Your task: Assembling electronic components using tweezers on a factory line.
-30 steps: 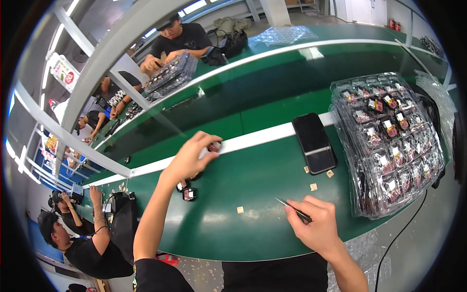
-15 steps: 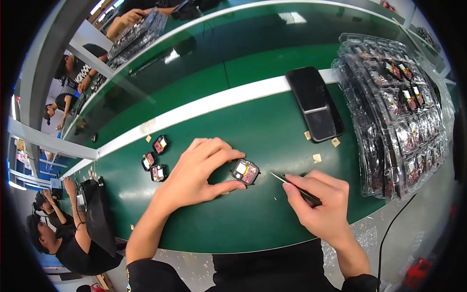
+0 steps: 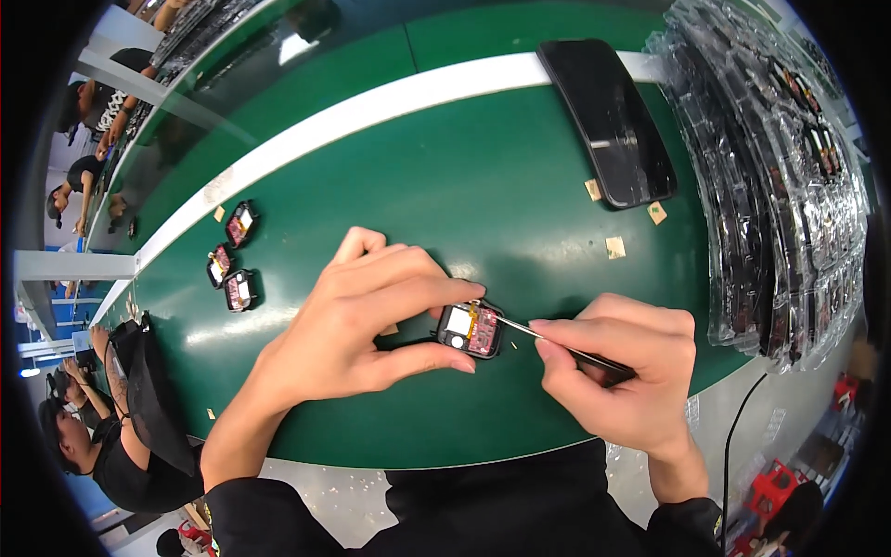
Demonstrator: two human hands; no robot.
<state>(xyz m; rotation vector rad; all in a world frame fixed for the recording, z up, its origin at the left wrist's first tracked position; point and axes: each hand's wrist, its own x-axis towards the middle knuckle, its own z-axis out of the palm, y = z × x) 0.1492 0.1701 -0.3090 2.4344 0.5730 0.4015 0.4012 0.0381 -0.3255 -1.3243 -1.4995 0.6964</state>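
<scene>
Since a moment ago the tweezers have closed the gap and their tip now sits on the small module, which stays pinned on the mat.

On the left, three finished-looking small black modules (image 3: 230, 263) lie in a loose cluster on the green mat (image 3: 445, 186), well apart from the work. The left hand (image 3: 357, 320) is closed around the small black module (image 3: 471, 329), forefinger above and thumb below, holding it flat on the mat near the front edge. The right hand (image 3: 620, 371) pinches black tweezers (image 3: 566, 345) like a pen, the tip touching the module's orange flex strip. The step looks like seating that flex; next calls for a steady press without slipping. Further right lie a black phone (image 3: 608, 121) and clear blister trays (image 3: 789, 176).
</scene>
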